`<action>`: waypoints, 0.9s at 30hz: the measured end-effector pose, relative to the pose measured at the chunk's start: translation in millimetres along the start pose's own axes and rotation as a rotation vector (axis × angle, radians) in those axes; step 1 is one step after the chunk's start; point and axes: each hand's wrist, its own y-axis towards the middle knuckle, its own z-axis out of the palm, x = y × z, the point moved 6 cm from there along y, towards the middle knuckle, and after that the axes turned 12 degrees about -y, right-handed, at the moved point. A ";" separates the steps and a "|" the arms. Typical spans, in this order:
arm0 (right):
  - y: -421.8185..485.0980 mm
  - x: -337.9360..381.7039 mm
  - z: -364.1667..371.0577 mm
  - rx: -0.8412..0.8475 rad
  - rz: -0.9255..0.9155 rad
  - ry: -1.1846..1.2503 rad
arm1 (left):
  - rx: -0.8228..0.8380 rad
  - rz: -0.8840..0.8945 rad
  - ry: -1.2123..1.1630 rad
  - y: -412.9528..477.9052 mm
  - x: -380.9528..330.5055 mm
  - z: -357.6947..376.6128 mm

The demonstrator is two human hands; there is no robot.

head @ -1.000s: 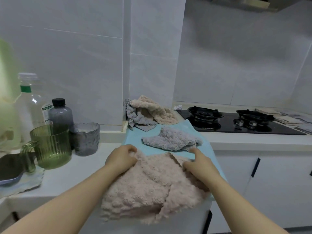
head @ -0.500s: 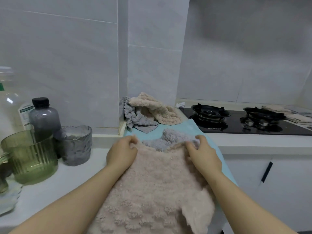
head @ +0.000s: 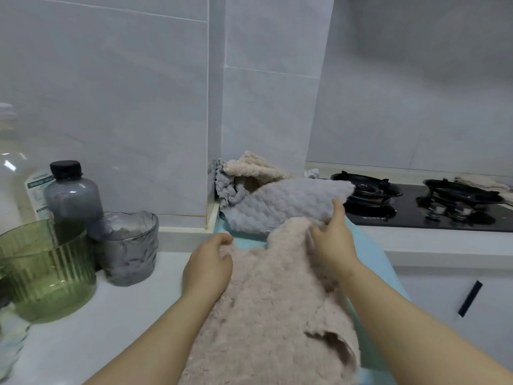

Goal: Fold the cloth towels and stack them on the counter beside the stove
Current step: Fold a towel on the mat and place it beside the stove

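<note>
A fluffy pink towel (head: 272,301) lies spread over a light blue cloth (head: 380,262) on the counter in front of me. My left hand (head: 208,268) grips its far left edge. My right hand (head: 333,240) pinches the edge of a grey towel (head: 280,204) and holds it lifted above the pink towel's far right corner. Behind them, a heap of crumpled beige and grey towels (head: 249,173) sits in the wall corner.
A black gas stove (head: 416,201) fills the counter to the right, with more cloths (head: 483,182) behind it. On the left stand a green ribbed glass jug (head: 47,270), a grey glass cup (head: 127,245) and a dark bottle (head: 72,193). White cabinets (head: 458,301) are below.
My right hand has taken hold of the grey towel and lifted it up and back towards the stove. The pink towel has been drawn further onto the counter. The view has tilted up.
</note>
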 end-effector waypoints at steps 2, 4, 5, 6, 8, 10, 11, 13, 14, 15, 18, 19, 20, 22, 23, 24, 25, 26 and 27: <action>-4.9 -7.0 9.6 0.090 0.023 -0.246 | 0.007 0.012 0.007 -0.6 -0.5 0.7; -12.3 -19.5 13.5 0.165 0.070 -0.514 | 0.009 0.017 0.005 -0.6 -0.8 0.5; -16.1 -25.5 14.3 0.189 0.084 -0.615 | 0.009 0.018 0.000 -0.6 -0.7 0.0; -19.4 -30.1 14.2 0.198 0.089 -0.679 | 0.010 0.019 -0.004 -0.9 -0.6 -0.4; -20.2 -37.5 14.0 0.193 0.094 -0.669 | 0.020 0.025 -0.011 -1.6 -0.1 -0.2; -18.7 -40.8 14.3 0.208 0.102 -0.601 | 0.029 0.021 -0.023 -2.8 -0.1 0.0; -17.9 -40.2 14.4 0.217 0.087 -0.580 | 0.035 0.017 -0.026 -3.5 -0.4 0.1; -18.0 -37.3 13.8 0.225 0.039 -0.535 | 0.051 0.022 -0.011 -4.1 -2.3 0.5; -18.7 -35.7 11.7 0.208 0.024 -0.499 | 0.056 0.032 0.003 -3.6 -4.5 0.1; -18.7 -35.1 7.4 0.174 0.022 -0.448 | 0.057 0.041 0.014 -2.3 -7.5 -0.7; -18.5 -36.4 -16.5 0.048 0.078 -0.310 | 0.038 0.062 0.022 4.2 -23.5 -5.0; -18.2 -37.4 -26.5 0.003 0.091 -0.293 | 0.026 0.078 0.023 7.2 -31.5 -6.3; -18.4 -38.6 -36.8 -0.038 0.100 -0.285 | 0.009 0.100 0.021 10.9 -40.1 -7.1; -18.9 -43.3 -54.6 -0.115 0.121 -0.259 | -0.030 0.157 0.018 18.9 -56.4 -7.2; -18.9 -46.5 -60.0 -0.133 0.127 -0.237 | -0.027 0.181 0.030 23.1 -61.4 -4.1; -19.0 -49.6 -61.4 -0.125 0.129 -0.221 | 0.018 0.190 0.065 27.3 -62.4 2.6; -20.3 -52.0 -59.8 -0.091 0.127 -0.225 | 0.109 0.177 0.136 29.1 -60.8 12.6; -22.1 -54.8 -55.9 -0.038 0.123 -0.257 | 0.230 0.149 0.239 27.1 -56.2 24.6; -24.8 -56.7 -51.2 0.016 0.110 -0.312 | 0.335 0.114 0.349 22.7 -48.7 34.3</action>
